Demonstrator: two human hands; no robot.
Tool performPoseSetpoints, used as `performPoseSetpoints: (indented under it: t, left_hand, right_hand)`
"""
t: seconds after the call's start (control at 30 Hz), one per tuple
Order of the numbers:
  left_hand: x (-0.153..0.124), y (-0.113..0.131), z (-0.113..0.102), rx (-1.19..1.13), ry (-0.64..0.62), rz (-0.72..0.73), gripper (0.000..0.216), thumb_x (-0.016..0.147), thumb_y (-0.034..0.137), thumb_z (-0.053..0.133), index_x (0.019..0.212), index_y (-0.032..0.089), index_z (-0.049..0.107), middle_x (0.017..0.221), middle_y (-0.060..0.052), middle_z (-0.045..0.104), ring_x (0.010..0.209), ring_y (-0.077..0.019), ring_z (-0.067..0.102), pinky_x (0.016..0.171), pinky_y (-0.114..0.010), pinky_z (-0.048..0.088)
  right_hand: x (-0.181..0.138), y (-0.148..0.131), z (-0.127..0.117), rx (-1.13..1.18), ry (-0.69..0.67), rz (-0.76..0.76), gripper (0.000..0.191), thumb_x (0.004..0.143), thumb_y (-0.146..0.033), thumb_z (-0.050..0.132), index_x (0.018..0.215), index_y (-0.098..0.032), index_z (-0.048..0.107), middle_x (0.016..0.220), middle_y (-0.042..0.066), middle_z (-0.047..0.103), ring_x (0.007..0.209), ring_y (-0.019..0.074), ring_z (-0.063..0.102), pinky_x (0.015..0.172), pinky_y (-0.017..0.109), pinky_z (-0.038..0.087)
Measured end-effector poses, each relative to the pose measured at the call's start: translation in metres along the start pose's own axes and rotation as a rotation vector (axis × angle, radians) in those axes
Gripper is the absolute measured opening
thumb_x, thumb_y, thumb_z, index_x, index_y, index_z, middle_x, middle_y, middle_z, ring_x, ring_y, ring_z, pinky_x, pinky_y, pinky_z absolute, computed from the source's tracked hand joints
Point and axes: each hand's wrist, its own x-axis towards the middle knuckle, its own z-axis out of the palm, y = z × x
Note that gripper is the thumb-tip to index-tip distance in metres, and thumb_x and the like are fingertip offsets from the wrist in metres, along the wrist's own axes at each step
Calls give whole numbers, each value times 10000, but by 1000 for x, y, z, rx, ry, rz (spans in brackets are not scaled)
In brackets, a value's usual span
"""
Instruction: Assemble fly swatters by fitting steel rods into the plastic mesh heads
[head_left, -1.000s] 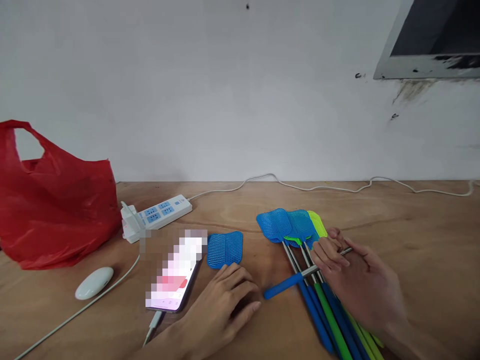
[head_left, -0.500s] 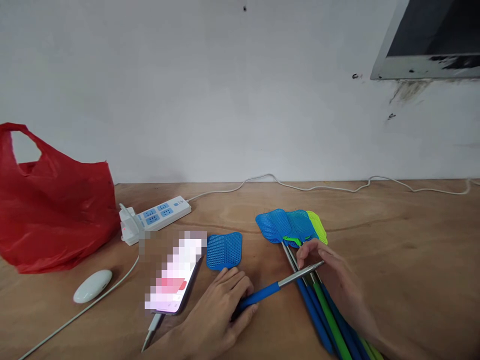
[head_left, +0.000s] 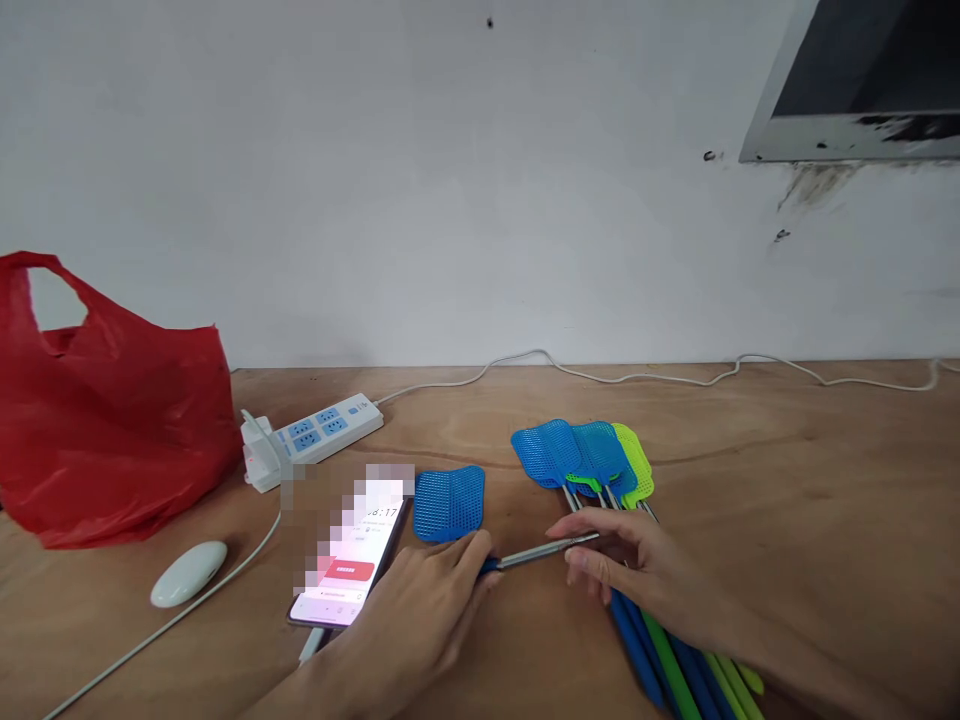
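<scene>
My left hand point(head_left: 427, 615) is closed round the blue grip of a headless swatter handle point(head_left: 536, 552), whose bare metal rod points right. My right hand point(head_left: 630, 568) pinches the rod's free end with thumb and fingers. A loose blue mesh swatter head point(head_left: 448, 503) lies flat on the wooden table point(head_left: 810, 480), just beyond my left hand. To the right lies a pile of finished fly swatters point(head_left: 592, 455), blue and green, with their heads pointing away and their handles running under my right wrist.
A lit phone point(head_left: 349, 565) on a charging cable lies left of the loose head. Further left are a white power strip point(head_left: 307, 435), a white oval device point(head_left: 187, 573) and a red plastic bag point(head_left: 105, 410). A white cable runs along the wall.
The headless handle moved left off the pile. My left hand took hold of its blue grip, and my right hand slid left with the rod's end.
</scene>
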Motion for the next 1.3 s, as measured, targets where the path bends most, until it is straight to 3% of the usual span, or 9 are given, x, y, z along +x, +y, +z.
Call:
performPoseSetpoints:
  t: [0.07,0.17,0.33,0.43,0.57,0.7,1.03,1.2,1.3]
  left_hand:
    - [-2,0,-5,44,-4,4,135,1056,241,353,1007,218,476,887,-40,691,709,-244,660,579,-313,388]
    - [-5,2,-8,53,16,55,117,1052,232,358,1027,222,472,875,-28,697,680,-237,663,553,-306,383]
    - [-6,4,-3,88,3,126,183,1067,259,333,994,238,499,840,-2,713,598,-230,665,464,-307,294]
    - [-10,-3,-5,160,-34,113,291,1074,304,288,924,246,531,675,10,672,498,-237,618,433,-316,219]
    - [-26,-20,-10,60,20,-6,427,1085,393,182,972,263,573,689,2,667,569,-225,639,491,-293,312]
    - [-39,-30,-9,-81,-23,-7,475,1077,449,178,911,264,583,749,7,678,630,-198,641,553,-274,375]
    - [-47,-34,-8,-103,-7,42,380,1069,438,266,955,271,587,753,15,670,624,-185,611,557,-270,374]
    - [-52,-43,-10,-108,55,33,390,1064,446,276,976,264,609,744,5,664,653,-184,611,612,-282,391]
    - [-48,-42,-9,-80,77,68,416,1069,442,233,991,261,599,765,-4,673,665,-190,619,622,-282,401]
  right_hand:
    - [-4,-6,-6,-226,-35,-35,314,964,-484,534,1080,-223,665,712,-2,662,671,176,608,622,294,474]
    - [-11,-17,-9,-593,-50,-199,282,1014,-423,462,937,-232,655,783,9,673,777,192,619,712,310,448]
    - [-17,-28,3,-882,-88,-334,352,1049,-316,345,806,-225,583,721,14,628,644,189,582,584,302,365]
    - [-18,-24,-2,-891,-30,-351,376,1047,-330,342,750,-242,555,690,15,613,614,193,575,568,315,340]
    - [-24,-9,-26,-786,90,-285,416,1061,-399,314,751,-238,540,708,11,625,647,185,598,590,303,379]
    - [-33,6,-40,-801,0,-220,407,1062,-414,319,780,-223,543,694,-7,594,615,161,575,567,278,391]
    - [-44,12,-52,-814,-13,-309,303,1066,-341,348,889,-239,572,780,2,635,639,159,607,599,285,438]
    - [-47,8,-56,-1025,72,-504,377,1072,-352,329,776,-239,534,674,-2,620,548,168,578,510,304,347]
    - [-45,-3,-47,-1132,74,-533,456,1084,-341,228,768,-242,541,651,20,627,525,178,572,501,322,338]
